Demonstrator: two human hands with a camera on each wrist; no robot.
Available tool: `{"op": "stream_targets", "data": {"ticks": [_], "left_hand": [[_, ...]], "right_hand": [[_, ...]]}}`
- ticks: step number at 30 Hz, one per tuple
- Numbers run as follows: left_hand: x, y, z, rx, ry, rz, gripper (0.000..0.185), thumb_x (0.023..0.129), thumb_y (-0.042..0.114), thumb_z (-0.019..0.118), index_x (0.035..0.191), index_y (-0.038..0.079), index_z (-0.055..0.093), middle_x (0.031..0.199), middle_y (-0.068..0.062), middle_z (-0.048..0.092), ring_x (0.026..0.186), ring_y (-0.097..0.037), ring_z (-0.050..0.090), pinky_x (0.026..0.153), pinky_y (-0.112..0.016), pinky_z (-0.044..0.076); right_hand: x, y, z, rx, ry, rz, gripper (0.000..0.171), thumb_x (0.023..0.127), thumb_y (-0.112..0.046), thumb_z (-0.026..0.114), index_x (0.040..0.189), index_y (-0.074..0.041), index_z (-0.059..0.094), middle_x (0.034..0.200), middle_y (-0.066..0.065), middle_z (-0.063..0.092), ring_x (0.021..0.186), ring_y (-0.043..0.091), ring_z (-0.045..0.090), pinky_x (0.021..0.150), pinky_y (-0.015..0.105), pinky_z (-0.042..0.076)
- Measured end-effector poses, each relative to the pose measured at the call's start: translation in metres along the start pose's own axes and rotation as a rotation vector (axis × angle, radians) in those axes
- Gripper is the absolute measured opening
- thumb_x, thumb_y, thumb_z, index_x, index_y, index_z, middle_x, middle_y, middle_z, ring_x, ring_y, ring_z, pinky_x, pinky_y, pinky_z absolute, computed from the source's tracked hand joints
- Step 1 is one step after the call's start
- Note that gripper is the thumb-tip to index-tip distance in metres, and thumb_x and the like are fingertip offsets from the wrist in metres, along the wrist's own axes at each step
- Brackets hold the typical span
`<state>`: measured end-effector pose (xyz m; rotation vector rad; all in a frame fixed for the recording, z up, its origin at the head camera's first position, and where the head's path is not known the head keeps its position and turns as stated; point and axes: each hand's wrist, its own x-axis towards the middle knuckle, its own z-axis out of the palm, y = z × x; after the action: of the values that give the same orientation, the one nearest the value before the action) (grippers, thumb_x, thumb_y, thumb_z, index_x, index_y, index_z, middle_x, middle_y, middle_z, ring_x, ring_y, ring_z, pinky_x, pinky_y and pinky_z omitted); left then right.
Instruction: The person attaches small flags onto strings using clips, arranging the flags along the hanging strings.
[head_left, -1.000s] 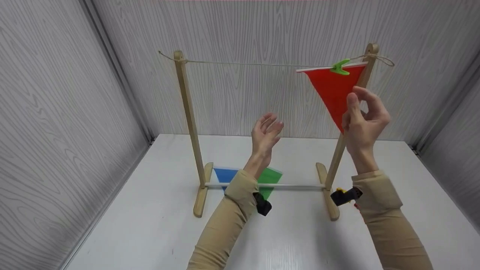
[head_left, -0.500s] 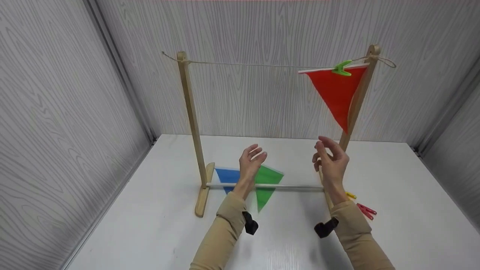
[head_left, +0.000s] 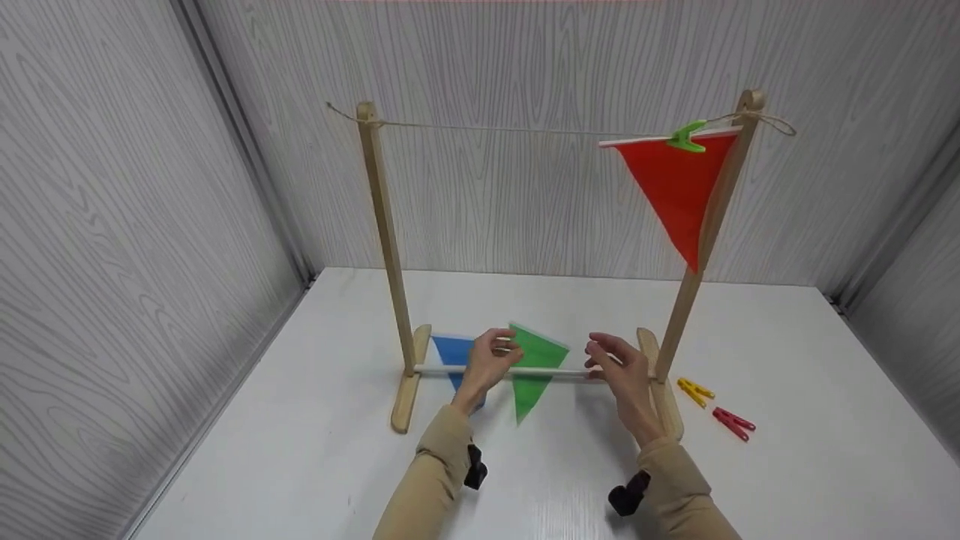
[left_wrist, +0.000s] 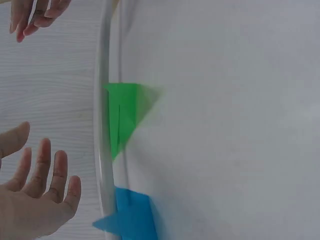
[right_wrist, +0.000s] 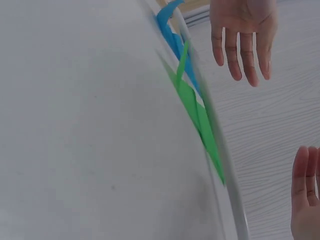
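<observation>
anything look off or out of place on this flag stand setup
Only the red flag hangs on the string, held by a green peg. The green flag and blue flag lie on the table, as do two loose pegs.

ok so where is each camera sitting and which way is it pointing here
Head: on the head, looking forward and down at the wooden rack; both forearms and hands show.
Left wrist: looks past the left hand at the green flag.
Right wrist: looks past the right hand at the same flag.
All three share the green flag.
</observation>
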<state>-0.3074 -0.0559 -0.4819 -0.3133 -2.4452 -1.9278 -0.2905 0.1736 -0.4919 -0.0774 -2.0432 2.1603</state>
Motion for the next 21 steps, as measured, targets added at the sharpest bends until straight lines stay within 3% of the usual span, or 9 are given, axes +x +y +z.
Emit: {"op": "stream_targets", "data": {"ticks": [7, 12, 17, 21], "left_hand": [[-0.011, -0.012, -0.006, 0.249, -0.144, 0.085, 0.031, 0.096, 0.009, 0.063, 0.124, -0.003, 0.062, 0.118, -0.023, 0.068, 0.107, -0.036, 0.064, 0.091, -0.048, 0.054], [-0.02, -0.02, -0.004, 0.334, -0.185, 0.032, 0.03, 0.093, 0.01, 0.067, 0.121, 0.0, 0.066, 0.12, -0.017, 0.069, 0.106, -0.029, 0.061, 0.091, -0.044, 0.051], [-0.023, -0.024, -0.003, 0.328, -0.242, 0.013, 0.029, 0.093, 0.011, 0.069, 0.121, 0.002, 0.067, 0.126, -0.017, 0.068, 0.11, -0.031, 0.061, 0.093, -0.042, 0.051], [-0.024, -0.027, -0.005, 0.276, -0.275, 0.022, 0.029, 0.094, 0.008, 0.068, 0.122, -0.001, 0.068, 0.128, -0.019, 0.068, 0.12, -0.036, 0.062, 0.101, -0.048, 0.051]], "right_hand": [[-0.008, 0.022, 0.009, -0.001, -0.074, 0.02, 0.034, 0.098, -0.012, 0.066, 0.126, 0.007, 0.062, 0.099, 0.006, 0.069, 0.084, 0.02, 0.069, 0.068, 0.027, 0.061], [-0.01, 0.034, 0.008, -0.048, -0.133, 0.089, 0.037, 0.098, -0.016, 0.066, 0.128, 0.005, 0.062, 0.107, 0.014, 0.07, 0.09, 0.024, 0.07, 0.072, 0.027, 0.06], [-0.009, 0.039, 0.008, -0.073, -0.17, 0.149, 0.037, 0.097, -0.016, 0.067, 0.127, 0.007, 0.062, 0.107, 0.012, 0.07, 0.086, 0.016, 0.07, 0.074, 0.026, 0.059], [-0.008, 0.041, 0.007, -0.071, -0.194, 0.158, 0.037, 0.096, -0.016, 0.068, 0.125, 0.006, 0.063, 0.107, 0.008, 0.069, 0.086, 0.012, 0.069, 0.077, 0.025, 0.058]]}}
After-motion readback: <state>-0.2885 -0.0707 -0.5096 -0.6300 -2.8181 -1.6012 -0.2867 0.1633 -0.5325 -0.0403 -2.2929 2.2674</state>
